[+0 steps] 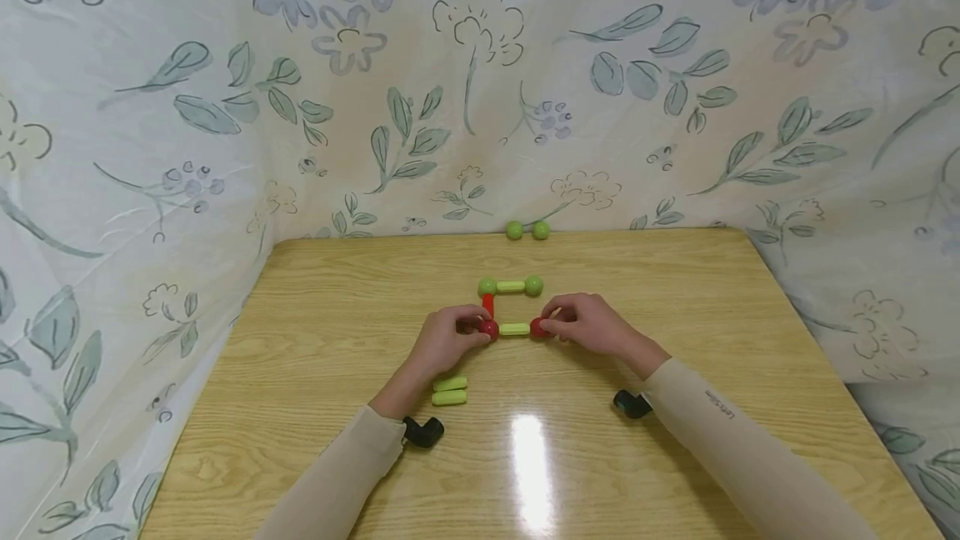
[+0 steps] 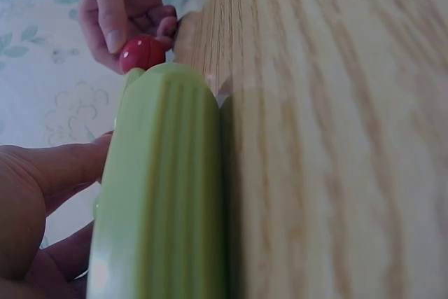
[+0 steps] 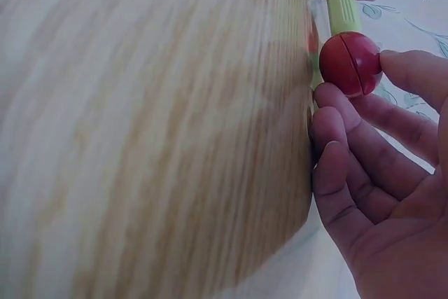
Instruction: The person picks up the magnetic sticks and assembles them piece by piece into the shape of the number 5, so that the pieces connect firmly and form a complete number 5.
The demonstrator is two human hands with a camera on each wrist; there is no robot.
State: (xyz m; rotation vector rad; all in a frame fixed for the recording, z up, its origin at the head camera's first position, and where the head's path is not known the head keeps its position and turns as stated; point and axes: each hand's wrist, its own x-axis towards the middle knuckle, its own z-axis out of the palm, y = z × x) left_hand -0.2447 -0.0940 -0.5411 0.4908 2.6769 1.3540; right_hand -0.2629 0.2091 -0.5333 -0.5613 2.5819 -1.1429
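In the head view, my left hand (image 1: pixel 441 342) pinches a red ball (image 1: pixel 490 330) between thumb and fingers. A second red ball (image 1: pixel 537 327) is held by the thumb and fingertips of my right hand (image 1: pixel 592 325). Between the balls lies a yellow-green ribbed stick (image 1: pixel 514 329); the right wrist view shows it meeting both. From the left ball a red stick (image 1: pixel 488 304) leads back to a green ball (image 1: pixel 487 287). Another yellow-green stick (image 1: pixel 511 287) runs from there to a further green ball (image 1: pixel 533 285). The right side of this outline has no stick.
Two loose yellow-green sticks, a farther one (image 1: pixel 450 383) and a nearer one (image 1: pixel 449 397), lie beside my left forearm. Two loose green balls (image 1: pixel 513 230) (image 1: pixel 541 230) sit at the table's back edge. Floral cloth (image 1: pixel 480 107) hangs behind the wooden table (image 1: pixel 337 273). Black devices (image 1: pixel 423 432) are at both wrists.
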